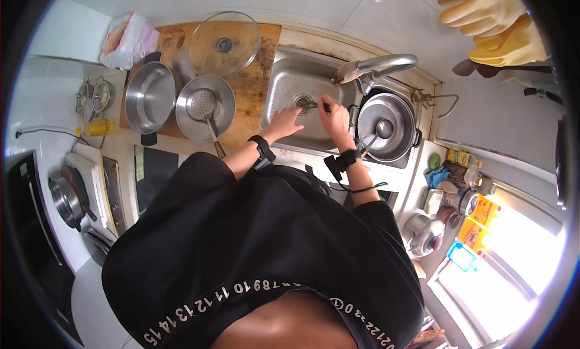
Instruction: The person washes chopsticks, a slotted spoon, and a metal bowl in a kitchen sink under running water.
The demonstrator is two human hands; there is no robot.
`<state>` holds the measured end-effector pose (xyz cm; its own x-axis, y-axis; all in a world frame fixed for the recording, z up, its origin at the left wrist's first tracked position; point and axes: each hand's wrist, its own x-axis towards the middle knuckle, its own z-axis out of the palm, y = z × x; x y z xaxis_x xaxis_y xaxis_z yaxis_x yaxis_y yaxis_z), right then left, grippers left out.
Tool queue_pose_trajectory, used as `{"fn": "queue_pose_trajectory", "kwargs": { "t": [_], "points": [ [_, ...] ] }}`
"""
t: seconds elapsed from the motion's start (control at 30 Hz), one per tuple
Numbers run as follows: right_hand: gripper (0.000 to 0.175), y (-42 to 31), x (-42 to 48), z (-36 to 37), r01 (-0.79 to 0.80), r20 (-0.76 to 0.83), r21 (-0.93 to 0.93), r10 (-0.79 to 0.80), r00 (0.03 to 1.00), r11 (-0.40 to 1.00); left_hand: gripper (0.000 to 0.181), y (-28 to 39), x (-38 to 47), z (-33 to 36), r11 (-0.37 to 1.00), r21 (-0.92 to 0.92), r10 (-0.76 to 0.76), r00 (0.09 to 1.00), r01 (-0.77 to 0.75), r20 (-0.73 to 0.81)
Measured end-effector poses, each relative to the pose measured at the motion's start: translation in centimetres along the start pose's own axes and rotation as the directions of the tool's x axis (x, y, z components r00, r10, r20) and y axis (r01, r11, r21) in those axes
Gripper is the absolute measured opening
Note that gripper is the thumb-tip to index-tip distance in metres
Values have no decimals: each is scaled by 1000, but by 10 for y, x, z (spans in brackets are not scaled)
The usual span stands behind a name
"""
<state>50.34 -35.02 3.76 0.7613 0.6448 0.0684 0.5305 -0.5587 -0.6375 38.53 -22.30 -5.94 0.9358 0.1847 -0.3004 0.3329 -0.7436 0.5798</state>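
Note:
My right hand (334,118) is closed around a small metal utensil (309,105) with a dark handle end, whose far end lies over the drain (302,102) of the stainless steel sink (283,77); its exact kind cannot be told. My left hand (284,123) hovers over the sink's near left part, fingers spread, holding nothing. The faucet (385,64), its spout end wrapped in something, reaches over the sink. Just right of my right hand stands a steel pot (386,109) with a ladle (384,129) in it.
Left of the sink, a wooden board (253,95) bears a glass lid (242,45), a deep steel pot (152,97) and a steel bowl (186,122) with a skimmer (200,104). Yellow rubber gloves (507,45) hang at upper right. Bottles (462,159) and a lidded pot (421,233) stand at right.

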Motion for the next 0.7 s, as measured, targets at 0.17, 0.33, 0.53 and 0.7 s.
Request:
{"fn": "queue_pose_trajectory", "kwargs": {
  "t": [0.17, 0.33, 0.53, 0.7],
  "points": [
    [23, 61, -59, 38, -97, 162, -85, 110, 981, 992, 45, -46, -12, 34, 985, 154, -126, 925, 74, 359],
    [24, 61, -77, 32, -212, 62, -69, 216, 974, 975, 30, -32, -17, 16, 983, 160, -116, 972, 84, 205],
    [22, 66, -83, 36, -124, 94, -164, 140, 986, 979, 30, -16, -14, -4, 986, 138, -115, 972, 88, 203],
    [24, 75, -86, 34, -78, 123, -168, 99, 987, 983, 31, -21, -12, 2, 990, 123, -97, 978, 74, 187]
  ]
}}
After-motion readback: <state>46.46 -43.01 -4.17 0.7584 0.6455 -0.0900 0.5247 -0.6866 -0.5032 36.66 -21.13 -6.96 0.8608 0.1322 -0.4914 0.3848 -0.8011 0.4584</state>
